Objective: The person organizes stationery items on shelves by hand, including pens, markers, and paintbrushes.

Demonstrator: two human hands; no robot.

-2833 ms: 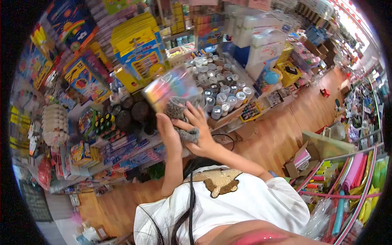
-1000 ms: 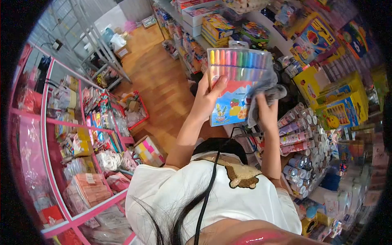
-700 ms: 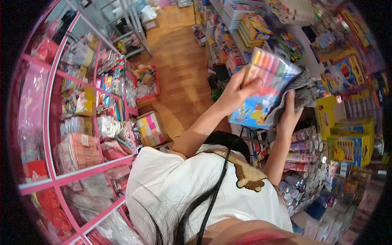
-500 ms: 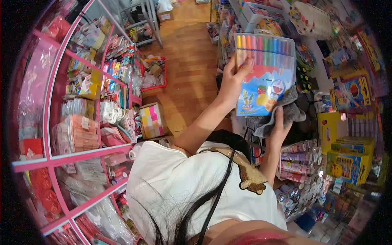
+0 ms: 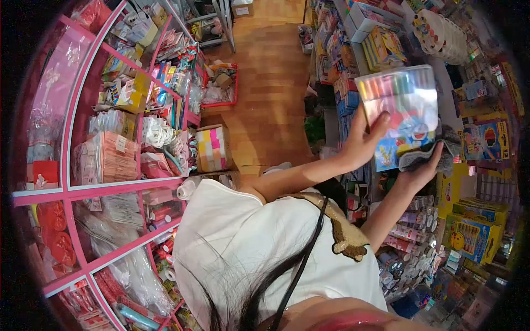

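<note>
My left hand (image 5: 365, 139) grips a clear plastic case of coloured markers (image 5: 406, 110) by its left side, thumb across the front. Glare washes over the case; a row of colours shows at its top, with a cartoon print lower down. In my right hand (image 5: 420, 175) is a grey cloth (image 5: 415, 160), bunched under the fingers and pressed against the case's lower right corner. The case is held up, slightly tilted, in front of the right-hand shelves. The fingers behind it are hidden.
Pink-framed shelves (image 5: 127, 190) packed with bagged goods line the left. On the wooden floor (image 5: 265, 83) stand a red basket (image 5: 236, 85) and a cardboard box (image 5: 212, 148). Stationery shelves run along the right, with hanging yellow packs (image 5: 469, 237) and rolled tubes (image 5: 406, 234).
Both hands have moved right and slightly down with the marker case and the cloth. The case has tilted and now catches glare. The cloth stays at its lower right corner.
</note>
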